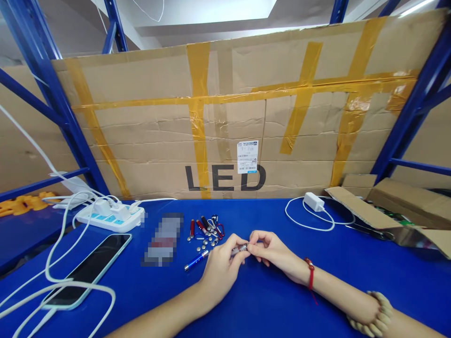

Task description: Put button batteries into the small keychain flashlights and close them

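Observation:
Both my hands meet over the blue table [268, 305], pinching a small silver keychain flashlight [241, 249] between them. My left hand [221, 267] grips its body with curled fingers. My right hand [273, 251] pinches the flashlight's right end with its fingertips. Just behind lie a blue flashlight [196, 261], red flashlights [197, 226] with key rings, and several small button cells [203, 242].
A phone [88, 270] lies at the left with white cables, beside a white power strip [110, 216]. A white charger [313, 201] with cord sits at the right, next to an open cardboard box [398, 206]. A taped cardboard wall marked LED [225, 141] stands behind.

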The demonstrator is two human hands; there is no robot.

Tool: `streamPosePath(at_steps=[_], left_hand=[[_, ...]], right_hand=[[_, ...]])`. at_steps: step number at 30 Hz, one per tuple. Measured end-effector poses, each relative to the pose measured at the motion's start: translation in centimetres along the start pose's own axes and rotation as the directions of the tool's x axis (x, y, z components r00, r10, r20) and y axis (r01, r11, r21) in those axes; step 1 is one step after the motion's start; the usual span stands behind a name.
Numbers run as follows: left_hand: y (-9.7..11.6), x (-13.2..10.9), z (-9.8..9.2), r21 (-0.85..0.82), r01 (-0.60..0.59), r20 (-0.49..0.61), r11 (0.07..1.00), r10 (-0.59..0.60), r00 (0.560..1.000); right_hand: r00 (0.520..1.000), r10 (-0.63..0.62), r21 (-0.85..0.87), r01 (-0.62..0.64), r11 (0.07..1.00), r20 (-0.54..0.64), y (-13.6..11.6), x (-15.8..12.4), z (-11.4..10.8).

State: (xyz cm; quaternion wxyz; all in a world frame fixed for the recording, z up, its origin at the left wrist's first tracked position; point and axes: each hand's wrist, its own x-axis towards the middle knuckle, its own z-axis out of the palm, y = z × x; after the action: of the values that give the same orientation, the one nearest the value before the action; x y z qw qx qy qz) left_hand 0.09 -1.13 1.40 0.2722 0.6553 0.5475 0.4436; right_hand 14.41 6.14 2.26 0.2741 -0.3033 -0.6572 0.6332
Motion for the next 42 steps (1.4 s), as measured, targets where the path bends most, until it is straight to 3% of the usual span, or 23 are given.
streamPosePath(at_steps=[6,11,14,21,31,42], left_hand=[[0.4,0.3,-0.2,-0.046,0.04,-0.033,0.998,-0.042,0.999],[0.3,0.6,-0.3,-0.08,0.047,-0.047,0.996,-0.05,0.998],[0.2,0.6,-0.3,-0.084,0.056,-0.026,0.995,-0.058,0.998],[0.1,0.6,-0.2,-0.101,0.049,0.043,0.994,-0.045,0.998],[0.7,0.4,-0.3,-0.017,0.073,0.086,0.997,-0.071,0.994],[-0.2,0.4,0.3,0.077,0.039,0.077,0.996,-0.045,0.996]], right_hand=[[0.998,-0.06,0.007,0.06,0.998,-0.009,0.3,0.1,-0.2],[0.968,-0.242,-0.093,0.235,0.968,-0.072,0.5,0.3,-0.3],[0.952,-0.285,-0.109,0.273,0.956,-0.108,0.6,0.3,-0.4],[0.97,-0.241,-0.071,0.239,0.968,-0.017,0.9,0.5,-0.4],[0.995,-0.096,-0.084,0.094,0.992,-0.014,0.6,0.3,-0.4],[0.996,-0.092,-0.068,0.093,0.993,0.022,0.3,0.3,-0.1]])
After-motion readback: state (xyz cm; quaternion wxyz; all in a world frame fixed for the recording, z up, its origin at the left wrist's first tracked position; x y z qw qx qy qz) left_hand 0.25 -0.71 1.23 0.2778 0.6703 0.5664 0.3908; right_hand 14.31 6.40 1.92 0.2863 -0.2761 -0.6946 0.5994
